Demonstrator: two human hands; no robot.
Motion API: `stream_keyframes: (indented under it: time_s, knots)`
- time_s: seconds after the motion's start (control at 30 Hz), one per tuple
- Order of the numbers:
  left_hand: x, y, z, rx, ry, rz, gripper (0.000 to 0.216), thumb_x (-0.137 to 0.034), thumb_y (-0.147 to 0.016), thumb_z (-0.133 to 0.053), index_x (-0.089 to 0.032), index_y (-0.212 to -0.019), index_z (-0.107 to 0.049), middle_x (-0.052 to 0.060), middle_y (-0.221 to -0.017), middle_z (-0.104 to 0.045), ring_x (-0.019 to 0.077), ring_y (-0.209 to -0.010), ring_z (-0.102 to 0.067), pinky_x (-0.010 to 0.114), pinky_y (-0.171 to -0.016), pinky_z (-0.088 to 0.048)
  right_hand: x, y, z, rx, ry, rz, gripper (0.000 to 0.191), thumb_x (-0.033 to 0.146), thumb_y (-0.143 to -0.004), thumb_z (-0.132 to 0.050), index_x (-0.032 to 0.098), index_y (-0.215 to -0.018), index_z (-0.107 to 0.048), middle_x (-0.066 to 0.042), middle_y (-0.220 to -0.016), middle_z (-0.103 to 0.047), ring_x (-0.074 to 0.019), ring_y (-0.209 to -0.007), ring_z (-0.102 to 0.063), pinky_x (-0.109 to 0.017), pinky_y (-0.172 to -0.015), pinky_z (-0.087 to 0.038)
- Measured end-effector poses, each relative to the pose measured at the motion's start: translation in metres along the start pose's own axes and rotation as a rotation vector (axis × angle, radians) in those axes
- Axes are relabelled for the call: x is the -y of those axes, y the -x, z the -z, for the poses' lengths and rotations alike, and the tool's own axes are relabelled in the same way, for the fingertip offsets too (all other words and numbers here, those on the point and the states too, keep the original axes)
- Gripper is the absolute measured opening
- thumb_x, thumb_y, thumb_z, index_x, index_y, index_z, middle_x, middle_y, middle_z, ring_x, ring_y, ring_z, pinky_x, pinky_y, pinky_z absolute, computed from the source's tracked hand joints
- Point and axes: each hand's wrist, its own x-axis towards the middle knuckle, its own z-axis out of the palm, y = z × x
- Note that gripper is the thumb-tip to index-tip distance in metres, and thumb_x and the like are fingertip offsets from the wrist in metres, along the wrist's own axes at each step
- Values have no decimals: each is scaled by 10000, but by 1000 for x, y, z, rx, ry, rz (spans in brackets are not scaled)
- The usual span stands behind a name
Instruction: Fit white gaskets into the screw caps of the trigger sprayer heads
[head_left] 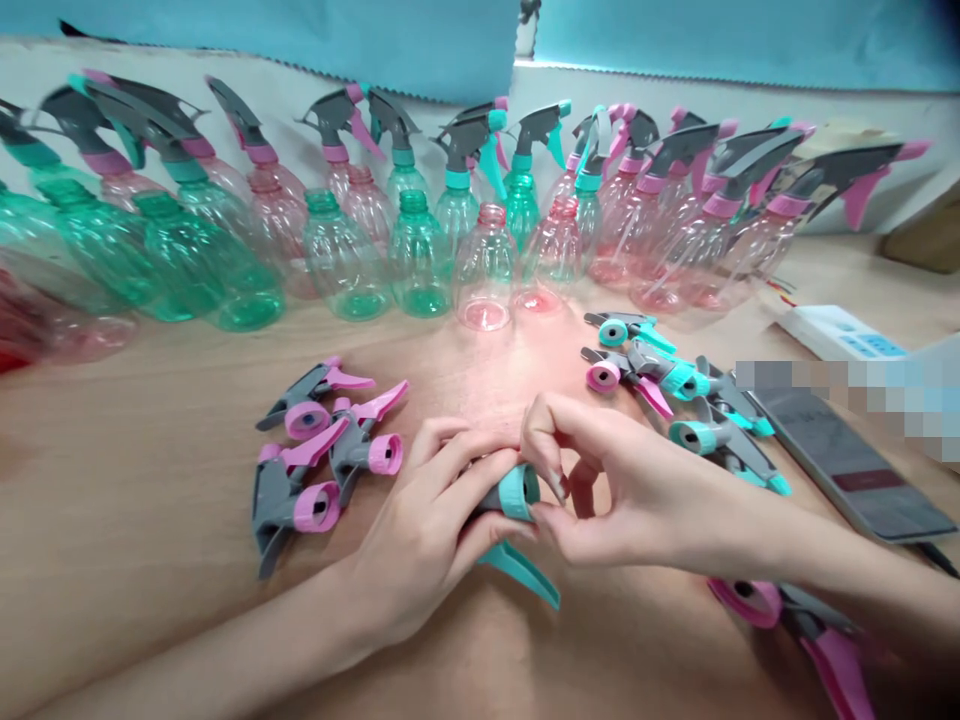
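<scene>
My left hand (427,515) is wrapped round a grey trigger spray head (516,493) with a teal collar. The collar's open end faces right, and its teal trigger sticks out below my fingers. Curled fingers of my right hand (630,490) are closed in a pinch right at the mouth of that collar. Whatever they hold, if anything, is too small to make out. Left of my hands lie several pink-collared spray heads (315,508). Others, mostly teal with one pink collar (602,376), lie beyond my right hand.
A row of clear green bottles (337,265) and pink bottles (486,270) lines the back of the table, many topped with spray heads. A phone (862,460) and a white power strip (847,332) lie at the right. One pink spray head (836,665) sits under my right forearm.
</scene>
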Motion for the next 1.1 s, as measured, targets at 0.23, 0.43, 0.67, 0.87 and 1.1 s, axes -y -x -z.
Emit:
stream_keyframes:
  time_s: [0.23, 0.43, 0.67, 0.87, 1.1]
  knots:
    - [3, 2, -2, -4, -13, -14, 253, -249, -941, -457, -127, -1144, -544, 113, -1063, -577, 245, -991, -442, 388, -836, -449, -2, 0, -15, -190, 68, 137, 314, 13, -632, -525, 223, -662, -294, 77, -632, -373, -65, -548, -331, -205, -464, -289]
    - [1, 3, -2, -32, -59, -79, 256, -242, -939, -460, -94, -1137, -525, 139, -1084, -574, 255, -1016, -440, 405, -863, -441, -2, -3, -20, -255, -11, 82, 312, 20, -603, -496, 227, -636, -265, 87, -597, -301, -69, -523, -269, -220, -443, -229]
    - [0, 5, -5, -48, -103, -55, 238, -208, -937, -453, -86, -1126, -529, 132, -1067, -573, 251, -996, -451, 405, -859, -435, 3, 1, -20, -262, 203, -19, 237, 118, -677, -503, 227, -668, -293, 71, -612, -364, -79, -523, -338, -226, -465, -272]
    - [-2, 8, -7, -67, -159, -38, 227, -184, -929, -457, -87, -1123, -526, 122, -1056, -574, 253, -986, -442, 404, -866, -416, -2, 7, -30, -267, 563, -69, 158, 137, -738, -459, 215, -802, -337, 59, -606, -386, -109, -496, -396, -261, -477, -269]
    - [0, 7, -2, -19, -93, 28, 243, -251, -926, -504, -124, -1132, -528, 101, -1072, -580, 240, -991, -433, 386, -867, -414, -2, 3, -4, -47, 276, -85, 33, 232, -928, -399, 217, -900, -408, 31, -705, -590, -82, -503, -528, -212, -475, -399]
